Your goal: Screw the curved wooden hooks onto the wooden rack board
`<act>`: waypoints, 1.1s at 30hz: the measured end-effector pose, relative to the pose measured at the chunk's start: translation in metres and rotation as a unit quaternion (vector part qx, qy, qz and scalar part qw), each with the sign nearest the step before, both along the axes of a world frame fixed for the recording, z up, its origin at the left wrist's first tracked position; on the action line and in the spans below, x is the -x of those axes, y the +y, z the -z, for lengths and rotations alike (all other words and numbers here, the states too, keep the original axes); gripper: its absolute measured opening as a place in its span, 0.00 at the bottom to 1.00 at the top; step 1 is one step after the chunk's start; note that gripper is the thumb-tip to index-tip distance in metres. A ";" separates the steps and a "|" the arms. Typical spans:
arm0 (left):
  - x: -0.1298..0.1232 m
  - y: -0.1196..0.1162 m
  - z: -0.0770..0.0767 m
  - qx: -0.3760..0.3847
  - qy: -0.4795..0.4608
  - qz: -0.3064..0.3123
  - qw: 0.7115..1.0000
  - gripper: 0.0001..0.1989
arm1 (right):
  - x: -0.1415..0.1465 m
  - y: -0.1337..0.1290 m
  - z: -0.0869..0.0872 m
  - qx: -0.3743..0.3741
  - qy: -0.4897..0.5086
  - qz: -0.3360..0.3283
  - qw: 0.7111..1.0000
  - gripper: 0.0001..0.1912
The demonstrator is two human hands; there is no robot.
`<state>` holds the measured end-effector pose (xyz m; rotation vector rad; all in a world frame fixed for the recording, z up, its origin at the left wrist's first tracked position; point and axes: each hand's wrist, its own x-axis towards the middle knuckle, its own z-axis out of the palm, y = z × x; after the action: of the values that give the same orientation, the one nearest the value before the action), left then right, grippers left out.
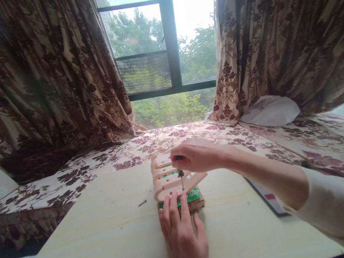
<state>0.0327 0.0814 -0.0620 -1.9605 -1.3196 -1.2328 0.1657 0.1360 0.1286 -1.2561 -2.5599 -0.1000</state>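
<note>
My right hand [193,156] is closed round the dark handle of a screwdriver [180,173], which points down. Its tip meets a screw on a pale wooden piece with rounded ends [168,191]. Several such strips lie side by side over a brown block [198,205] with a green printed label [193,194]. My left hand [184,235] rests on the near end of the block and strips, its fingers spread and pressing down. Part of the block is hidden beneath that hand.
A small screw [142,203] lies on the pale table [111,241], left of the block. At the right, a dark-edged flat object [269,198] sits partly under my right arm. Behind are a flowered cloth [124,155], a white bag [271,110], curtains and a window.
</note>
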 end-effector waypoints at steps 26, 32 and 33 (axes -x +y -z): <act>0.001 0.003 0.005 -0.001 0.004 0.000 1.000 0.28 | 0.004 0.002 0.006 -0.012 -0.057 0.081 0.995 0.17; 0.001 0.001 0.005 0.002 -0.003 0.002 1.000 0.28 | 0.005 -0.004 0.000 -0.004 -0.028 -0.009 1.000 0.10; 0.001 0.001 0.005 0.005 -0.006 0.001 1.000 0.28 | 0.006 -0.004 0.001 -0.004 -0.029 -0.009 1.000 0.10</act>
<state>0.0318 0.0823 -0.0665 -1.9658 -1.3320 -1.2423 0.1598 0.1316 0.1271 -1.2450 -2.6160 -0.1438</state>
